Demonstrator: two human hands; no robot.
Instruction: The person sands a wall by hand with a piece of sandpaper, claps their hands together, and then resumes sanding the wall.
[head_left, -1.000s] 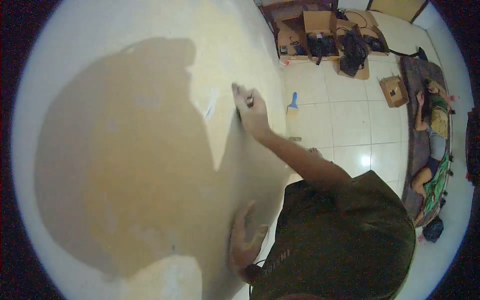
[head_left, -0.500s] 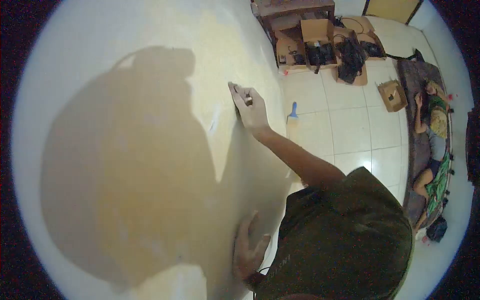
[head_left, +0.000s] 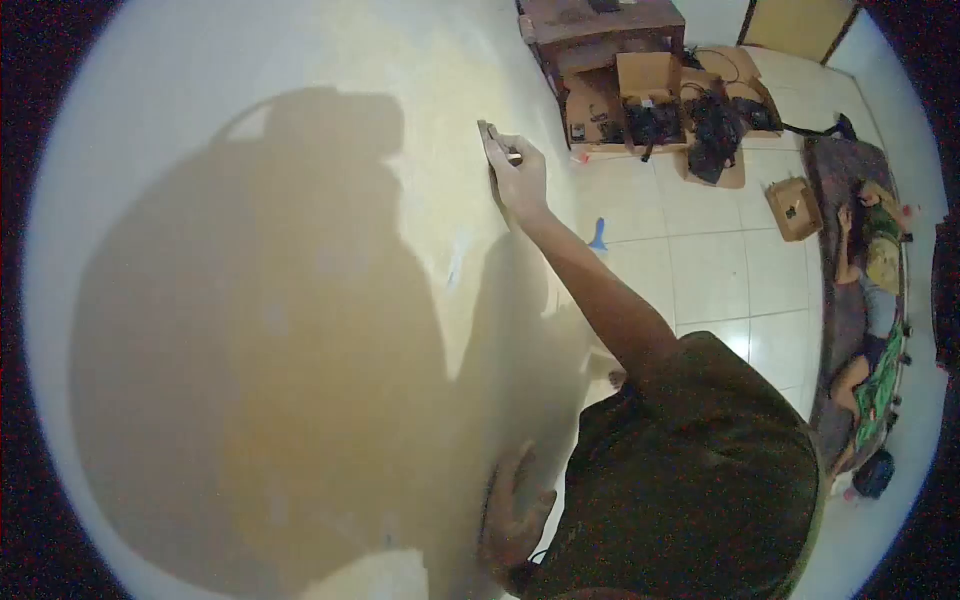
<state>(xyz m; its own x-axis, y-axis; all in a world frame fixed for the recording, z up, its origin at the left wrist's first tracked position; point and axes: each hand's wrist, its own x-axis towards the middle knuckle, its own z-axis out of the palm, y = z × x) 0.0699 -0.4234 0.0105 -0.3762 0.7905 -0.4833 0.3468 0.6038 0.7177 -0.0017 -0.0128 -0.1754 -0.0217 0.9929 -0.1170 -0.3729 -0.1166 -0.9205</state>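
Two hands meet the pale wall (head_left: 330,250) — the right hand (head_left: 520,180) stretched high, the left hand (head_left: 512,515) spread flat and open low down, holding nothing. The right grip is closed around a small flat pad (head_left: 492,142), probably a sanding block, pressed face-on against the paint; what it is exactly is hard to tell. Judging by this, the step in hand is rubbing down an upper patch of wall, with the left palm bracing the body. A next stroke would call for steady pressure along the surface without losing that brace. On the tiled floor (head_left: 720,260) lie a blue-handled brush (head_left: 598,236) and open cardboard boxes (head_left: 650,95); another person rests on a mat (head_left: 845,290) — well apart.
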